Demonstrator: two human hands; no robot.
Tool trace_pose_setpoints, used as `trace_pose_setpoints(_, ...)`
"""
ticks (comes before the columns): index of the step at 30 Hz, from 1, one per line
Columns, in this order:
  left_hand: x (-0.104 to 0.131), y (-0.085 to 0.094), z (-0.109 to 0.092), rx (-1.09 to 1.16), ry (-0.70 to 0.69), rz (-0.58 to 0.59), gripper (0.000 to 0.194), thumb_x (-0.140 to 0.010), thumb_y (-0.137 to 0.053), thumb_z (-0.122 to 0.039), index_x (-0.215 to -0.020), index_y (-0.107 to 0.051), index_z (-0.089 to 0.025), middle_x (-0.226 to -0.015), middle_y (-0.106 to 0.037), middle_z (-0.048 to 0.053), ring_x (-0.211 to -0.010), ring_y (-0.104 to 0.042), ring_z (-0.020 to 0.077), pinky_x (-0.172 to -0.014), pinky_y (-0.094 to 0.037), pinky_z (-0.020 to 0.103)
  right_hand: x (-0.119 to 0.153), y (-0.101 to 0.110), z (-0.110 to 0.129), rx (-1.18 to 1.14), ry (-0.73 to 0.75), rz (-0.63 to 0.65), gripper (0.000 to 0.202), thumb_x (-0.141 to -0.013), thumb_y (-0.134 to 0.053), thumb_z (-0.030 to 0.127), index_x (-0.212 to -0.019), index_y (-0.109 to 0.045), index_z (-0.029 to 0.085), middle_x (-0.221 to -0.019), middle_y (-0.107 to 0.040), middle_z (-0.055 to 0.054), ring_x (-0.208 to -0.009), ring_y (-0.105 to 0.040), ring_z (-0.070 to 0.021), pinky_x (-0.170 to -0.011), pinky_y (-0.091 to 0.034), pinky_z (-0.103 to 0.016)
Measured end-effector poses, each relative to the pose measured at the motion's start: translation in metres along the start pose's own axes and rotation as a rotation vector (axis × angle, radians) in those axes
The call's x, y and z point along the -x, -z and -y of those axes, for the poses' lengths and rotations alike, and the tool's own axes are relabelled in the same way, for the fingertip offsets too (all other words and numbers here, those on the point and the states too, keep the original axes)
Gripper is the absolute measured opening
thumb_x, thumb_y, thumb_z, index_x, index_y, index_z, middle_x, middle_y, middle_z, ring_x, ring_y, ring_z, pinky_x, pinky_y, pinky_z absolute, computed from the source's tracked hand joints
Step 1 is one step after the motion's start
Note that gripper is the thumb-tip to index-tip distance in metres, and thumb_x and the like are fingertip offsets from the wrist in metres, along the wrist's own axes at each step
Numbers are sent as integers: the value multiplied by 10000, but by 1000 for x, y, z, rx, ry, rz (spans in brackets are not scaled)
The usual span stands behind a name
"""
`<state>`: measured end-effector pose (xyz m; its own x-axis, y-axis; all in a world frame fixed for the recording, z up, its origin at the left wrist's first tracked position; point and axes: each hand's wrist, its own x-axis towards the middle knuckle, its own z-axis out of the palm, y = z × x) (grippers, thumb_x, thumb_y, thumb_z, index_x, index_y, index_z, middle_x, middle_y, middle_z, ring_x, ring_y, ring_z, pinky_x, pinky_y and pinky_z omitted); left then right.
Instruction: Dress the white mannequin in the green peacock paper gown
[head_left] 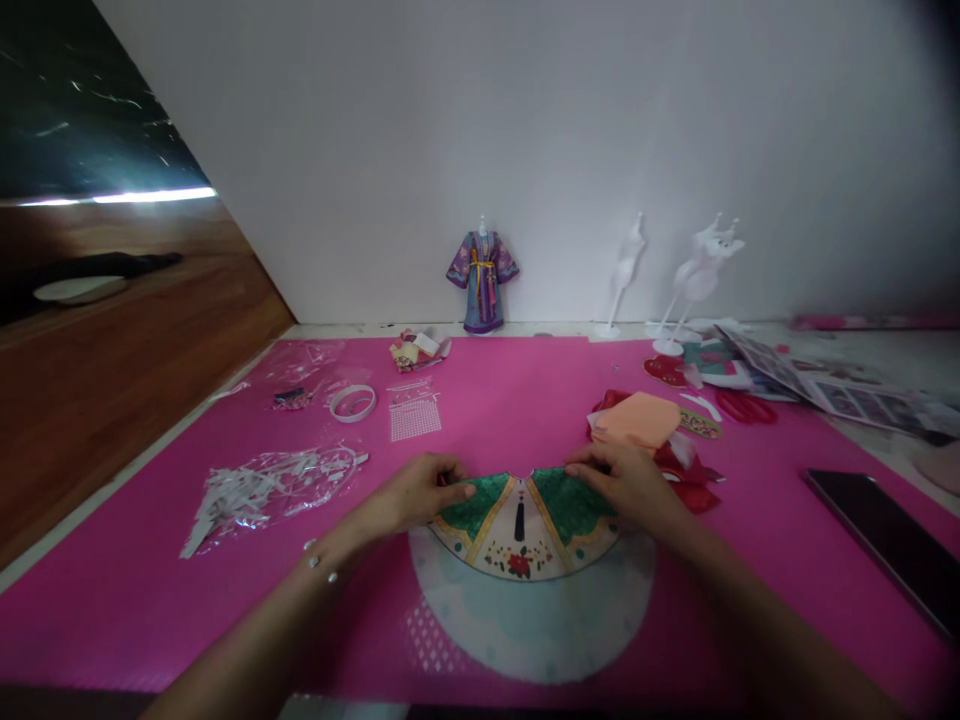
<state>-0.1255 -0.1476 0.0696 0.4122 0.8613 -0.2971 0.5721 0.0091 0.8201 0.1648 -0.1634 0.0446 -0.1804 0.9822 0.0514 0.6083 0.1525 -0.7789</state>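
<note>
A fan-shaped paper skirt piece (520, 540), green and cream with red flowers and a dark tassel print, is stretched between my hands. My left hand (431, 490) pinches its upper left corner between thumb and fingers. At the upper right corner, my right hand (615, 475) grips the same piece with its fingertips. Beneath it spreads a larger pale, rounded translucent sheet (540, 630), its upper part hidden. A patch of white lattice (431, 635) shows at that sheet's lower left.
On the pink mat (517, 400) lie a tape roll (353, 403), a clear bag of white strips (262, 490), a sheet of small dots (415, 420) and coloured paper pieces (637, 420). A phone (885, 540) is at right. A doll robe (484, 280) and white mannequins (628, 265) stand behind.
</note>
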Motion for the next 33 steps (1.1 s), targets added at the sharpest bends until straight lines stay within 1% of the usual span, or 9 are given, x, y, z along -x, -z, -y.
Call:
trace_pose_setpoints(3,1,-1,-1,1,12,-20,275,-742,-620,-428,-670,-542,-174,-576,-446,-60,-489,-392,81,-448,-291,203,1,0,0,-13,8,-11,172,-834,-601,307,-892,-721,199,-873,-741,-50,-793,-663,-208,-692,-493,-328)
trace_pose_setpoints(7,1,-2,-1,13,21,-51,227,-716,-633,-376,-675,-525,-181,-565,-443,-68,-466,-380,72,-429,-262,197,2,1,-1,-5,13,-23,192,-818,-614,286,-937,-720,178,-883,-741,-74,-806,-668,-222,-689,-500,-339)
trace_pose_setpoints(10,2,-2,-3,23,27,-54,229,-697,-640,-372,-663,-516,-183,-549,-432,-73,-453,-372,69,-418,-257,195,3,3,0,3,20,-29,199,-811,-623,287,-940,-724,175,-900,-742,-82,-813,-671,-227,-689,-503,-340)
trace_pose_setpoints(16,7,0,-10,39,48,-40,259,-685,-653,-407,-685,-534,-178,-574,-464,-66,-477,-399,79,-414,-275,188,3,5,3,4,57,-38,180,-816,-612,286,-899,-729,177,-841,-742,-70,-761,-662,-210,-648,-499,-317)
trace_pose_setpoints(20,9,2,-10,68,55,-20,310,-693,-662,-463,-695,-545,-176,-583,-449,-67,-495,-401,86,-421,-291,193,3,7,7,-1,80,-41,170,-835,-585,286,-845,-723,187,-795,-728,-54,-734,-640,-196,-652,-483,-314)
trace_pose_setpoints(23,9,2,-7,102,35,0,334,-707,-666,-480,-682,-544,-170,-588,-446,-68,-525,-408,84,-472,-326,201,3,8,10,-3,91,-41,179,-846,-569,295,-825,-713,191,-764,-713,-45,-721,-626,-192,-643,-472,-308)
trace_pose_setpoints(26,9,2,-7,136,34,22,337,-712,-675,-474,-668,-538,-170,-575,-433,-72,-517,-395,82,-475,-306,204,2,8,11,-4,96,-41,176,-848,-563,296,-822,-704,194,-762,-706,-43,-729,-619,-192,-638,-470,-302)
trace_pose_setpoints(29,11,3,-11,187,46,54,309,-715,-687,-446,-678,-553,-170,-560,-426,-76,-494,-374,79,-461,-277,206,3,7,11,-5,94,-44,170,-848,-558,281,-818,-701,195,-779,-703,-43,-734,-614,-190,-652,-467,-307)
trace_pose_setpoints(33,16,2,-19,334,19,124,245,-679,-724,-346,-669,-557,-167,-586,-460,-63,-540,-407,88,-507,-317,213,3,5,9,-22,92,-40,163,-848,-553,279,-830,-693,198,-788,-703,-40,-742,-619,-190,-663,-470,-308)
